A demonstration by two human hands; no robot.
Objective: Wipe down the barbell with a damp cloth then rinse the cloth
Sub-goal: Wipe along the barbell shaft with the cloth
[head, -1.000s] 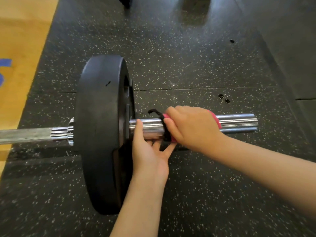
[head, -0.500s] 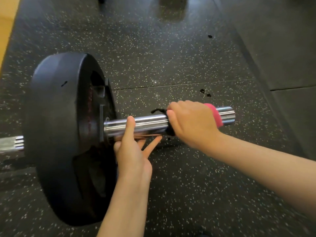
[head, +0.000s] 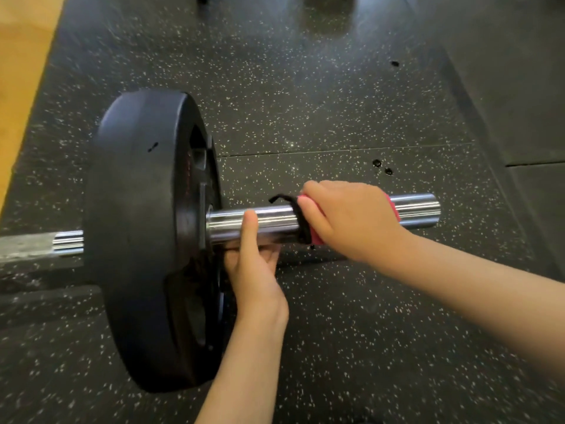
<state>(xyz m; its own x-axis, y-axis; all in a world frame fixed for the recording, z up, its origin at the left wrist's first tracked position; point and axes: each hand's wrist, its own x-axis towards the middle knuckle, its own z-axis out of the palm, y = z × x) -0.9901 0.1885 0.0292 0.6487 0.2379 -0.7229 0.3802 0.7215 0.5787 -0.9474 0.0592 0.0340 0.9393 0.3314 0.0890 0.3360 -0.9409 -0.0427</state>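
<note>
The barbell lies across the floor with a chrome sleeve point(head: 275, 223) sticking out to the right of a big black plate point(head: 143, 234). My right hand point(head: 351, 218) grips a pink cloth point(head: 391, 206) wrapped round the sleeve; a black edge strip of the cloth point(head: 298, 215) shows at its left. My left hand point(head: 253, 270) holds the sleeve from below beside the plate, thumb up over the chrome, fingers curled underneath. The bar's shaft point(head: 33, 244) runs off to the left of the plate.
Black speckled rubber flooring point(head: 336, 117) lies under everything, with a seam behind the bar. A wooden floor strip point(head: 21, 56) runs along the far left. A plain dark mat point(head: 526, 87) borders the right. Dark objects stand at the top edge.
The view has swung so the plate and sleeve sit differently in frame. My left fingers, spread half a second ago, have closed under the sleeve. My right hand stays on the cloth at about the same spot.
</note>
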